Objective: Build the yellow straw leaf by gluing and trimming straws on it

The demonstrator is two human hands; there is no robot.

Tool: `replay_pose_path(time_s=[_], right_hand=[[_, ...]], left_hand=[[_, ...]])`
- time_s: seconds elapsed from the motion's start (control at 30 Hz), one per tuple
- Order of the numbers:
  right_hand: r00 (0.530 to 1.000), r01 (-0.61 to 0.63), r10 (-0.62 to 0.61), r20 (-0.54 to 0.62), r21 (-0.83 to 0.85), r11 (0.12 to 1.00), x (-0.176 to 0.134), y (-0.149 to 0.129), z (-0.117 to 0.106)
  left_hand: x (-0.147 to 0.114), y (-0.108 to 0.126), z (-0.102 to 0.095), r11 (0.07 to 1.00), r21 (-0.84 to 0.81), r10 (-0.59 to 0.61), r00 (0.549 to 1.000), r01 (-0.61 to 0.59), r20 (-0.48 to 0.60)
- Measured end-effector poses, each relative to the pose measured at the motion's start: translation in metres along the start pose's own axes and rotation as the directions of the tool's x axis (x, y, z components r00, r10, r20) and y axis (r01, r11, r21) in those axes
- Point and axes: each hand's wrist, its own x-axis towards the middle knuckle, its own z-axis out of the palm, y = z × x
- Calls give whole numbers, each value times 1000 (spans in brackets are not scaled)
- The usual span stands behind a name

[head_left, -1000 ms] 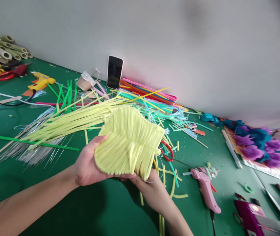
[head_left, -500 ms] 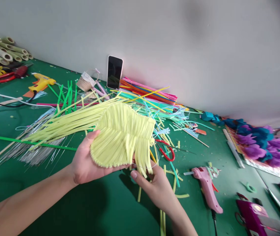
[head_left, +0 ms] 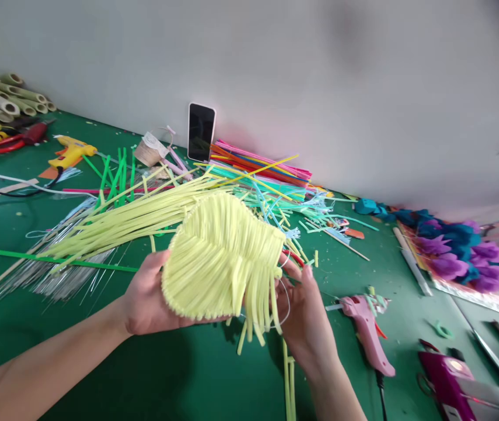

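Observation:
A pale yellow-green leaf-shaped panel (head_left: 214, 257), built from rows of fuzzy pipe cleaners, is held above the green table. My left hand (head_left: 144, 298) grips it from the left, thumb at its edge and fingers underneath. Loose stem ends (head_left: 258, 310) hang from its lower right part. At that side is my right hand (head_left: 308, 318), open, its thumb and fingers apart and fingertips by the panel's right corner, some partly behind it. A thin white wire (head_left: 287, 304) loops between the panel and my right hand. Red-handled scissors (head_left: 293, 256) lie mostly hidden behind that hand.
Behind lies a bundle of yellow-green pipe cleaners (head_left: 131, 219), with coloured ones (head_left: 262, 166) beside a propped phone (head_left: 201, 131). A pink glue gun (head_left: 367, 333) lies right, a yellow one (head_left: 73, 152) left. Purple and blue flowers (head_left: 460, 251) sit far right.
My right hand has let go of the hanging stem ends, moved right and up, and opened. The panel has tilted and shifted slightly down, with my left hand still holding it.

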Motion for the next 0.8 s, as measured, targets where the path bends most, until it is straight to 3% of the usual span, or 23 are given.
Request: replay_pose_path(time_s=[0.13, 0.33, 0.43, 0.53, 0.7, 0.8], right_hand=[[997, 3, -2, -74, 18, 1000, -2, 3, 2], [999, 22, -21, -37, 42, 999, -5, 9, 6], [999, 35, -35, -5, 21, 999, -6, 10, 6], [999, 36, -36, -10, -6, 999, -6, 9, 5], [999, 44, -43, -14, 31, 999, -7, 8, 5], [999, 46, -46, 10, 28, 999, -9, 7, 8]], left_hand=[[-2, -5, -5, 993, 116, -5, 993, -9, 121], [-1, -7, -12, 916, 396, 62, 998, -68, 29], [1, -6, -10, 858, 513, 25, 1000, -19, -5], [3, -7, -10, 846, 532, -27, 1000, 20, 4], [2, -7, -14, 839, 544, 6, 1000, -4, -2], [3, -4, -8, 792, 610, -66, 998, 43, 15]])
